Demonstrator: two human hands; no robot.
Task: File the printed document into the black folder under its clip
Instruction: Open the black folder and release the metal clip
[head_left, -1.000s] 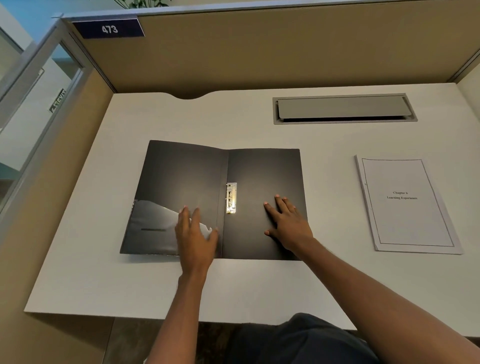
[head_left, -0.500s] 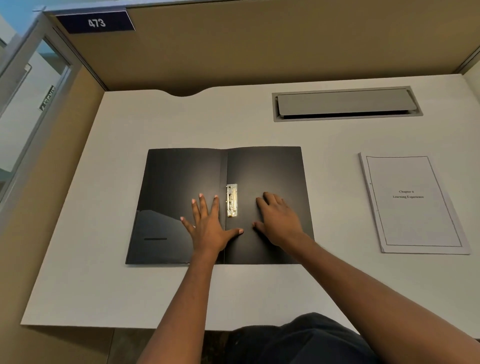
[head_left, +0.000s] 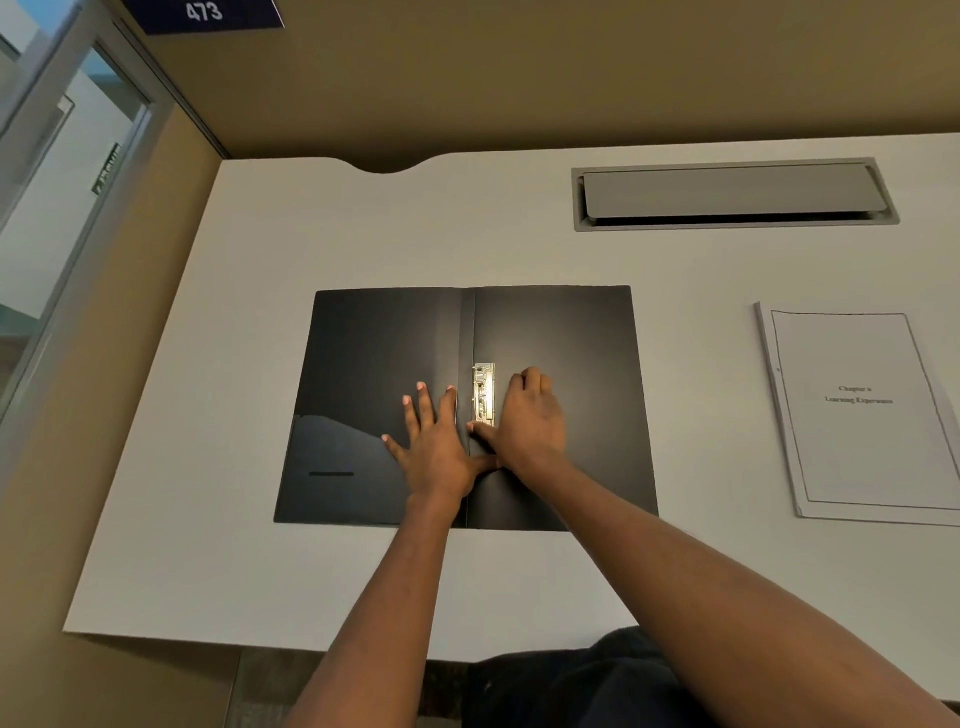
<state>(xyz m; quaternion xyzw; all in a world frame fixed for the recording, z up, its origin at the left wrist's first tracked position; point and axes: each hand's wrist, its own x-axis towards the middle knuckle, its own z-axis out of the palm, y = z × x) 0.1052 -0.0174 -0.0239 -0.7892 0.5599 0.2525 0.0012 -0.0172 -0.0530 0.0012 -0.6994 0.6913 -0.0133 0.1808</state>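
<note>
At far left a glass partition (head_left: 62, 171) borders the white desk (head_left: 260, 364), and a dark sign (head_left: 208, 13) reading 473 hangs on the tan wall above it. The black folder (head_left: 374, 353) lies open and flat near the middle of the desk, with a pocket (head_left: 332, 467) low on its left flap. The left hand (head_left: 436, 447) rests palm down on that flap just left of the spine, fingers spread and flat, gripping nothing; its thumb reaches across the spine toward the other hand. The metal clip (head_left: 484, 393) sits on the right flap right beside the spine, between the two hands. The right hand (head_left: 530, 421) lies on the right flap just right of the clip, its fingers curled at the tips, its thumb touching the folder below the clip's lower end; whether it pinches any part of the clip cannot be told. Beyond the folder, a grey cable hatch (head_left: 732, 193) is set into the desk. The printed document (head_left: 857, 415) lies flat on the desk well to the right of the folder, apart from both hands, title page up.
</note>
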